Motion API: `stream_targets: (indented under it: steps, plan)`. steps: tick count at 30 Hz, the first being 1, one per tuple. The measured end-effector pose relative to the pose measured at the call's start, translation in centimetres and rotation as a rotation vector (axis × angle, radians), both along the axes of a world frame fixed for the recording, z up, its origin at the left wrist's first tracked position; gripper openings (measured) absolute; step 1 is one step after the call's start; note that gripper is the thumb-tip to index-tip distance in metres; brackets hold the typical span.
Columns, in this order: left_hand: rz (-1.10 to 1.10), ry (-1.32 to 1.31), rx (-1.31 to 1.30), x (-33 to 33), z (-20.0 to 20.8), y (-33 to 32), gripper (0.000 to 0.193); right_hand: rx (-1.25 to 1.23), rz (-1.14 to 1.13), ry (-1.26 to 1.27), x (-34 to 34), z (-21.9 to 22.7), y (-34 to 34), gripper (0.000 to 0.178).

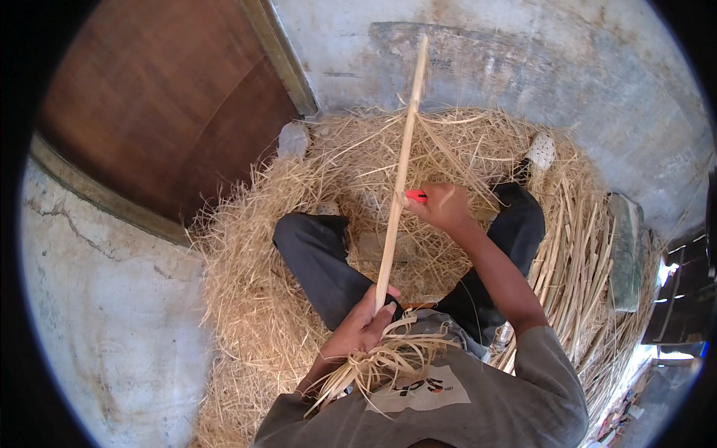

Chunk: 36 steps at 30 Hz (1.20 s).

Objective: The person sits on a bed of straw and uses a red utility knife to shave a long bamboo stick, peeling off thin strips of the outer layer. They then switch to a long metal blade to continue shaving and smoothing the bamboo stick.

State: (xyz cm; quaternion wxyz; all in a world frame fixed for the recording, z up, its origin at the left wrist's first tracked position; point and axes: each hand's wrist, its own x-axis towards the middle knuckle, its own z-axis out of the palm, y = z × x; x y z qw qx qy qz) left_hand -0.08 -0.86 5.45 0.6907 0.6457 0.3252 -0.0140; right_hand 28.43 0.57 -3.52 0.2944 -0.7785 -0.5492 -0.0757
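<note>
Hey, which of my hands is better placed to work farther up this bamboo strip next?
Probably your right hand: it grips the red tool at about the middle of the bamboo strip. Your left hand looks busy, wrapped around the strip's near end.

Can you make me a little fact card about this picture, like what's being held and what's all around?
Left grip: closed around the lower end of a long pale strip
Right grip: closed on a small red tool, at the strip about midway along; its working end is hidden
On the lap: a tangle of curly shavings
On the floor: a wide heap of straw-coloured fibres
To the right: a bundle of long stalks
Behind: a stained grey wall and a brown panel
</note>
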Motion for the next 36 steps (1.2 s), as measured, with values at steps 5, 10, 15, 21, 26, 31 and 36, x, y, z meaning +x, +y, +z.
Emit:
stream_targets:
  steps: [5,10,15,21,26,31,36]
  plan:
    - [-0.02,0.019,-0.033,-0.9,-0.3,-0.2,0.023,-0.146,-0.189,0.296,2.6,0.8,2.8,0.069]
    - [-0.048,0.059,-0.044,-0.5,-0.3,-0.7,0.023,-0.169,-0.276,0.326,7.0,-1.2,4.0,0.075]
    - [-0.093,0.023,0.045,-0.3,-1.8,0.0,0.022,-0.146,-0.318,0.308,8.1,-0.5,4.5,0.08]
    - [-0.02,-0.028,0.02,-0.5,-2.7,0.6,0.023,-0.047,-0.387,0.648,9.7,-4.2,5.5,0.078]
    - [0.062,-0.071,-0.099,-0.3,-2.6,0.4,0.026,-0.256,0.012,0.52,1.0,-0.2,-1.4,0.07]
    - [0.109,-0.234,0.039,1.1,-3.3,0.2,0.027,-0.015,0.307,0.084,-6.7,-0.6,-6.5,0.064]
    - [0.053,-0.089,-0.017,1.0,-1.9,0.4,0.029,0.017,0.18,0.052,-5.0,0.4,-5.1,0.062]
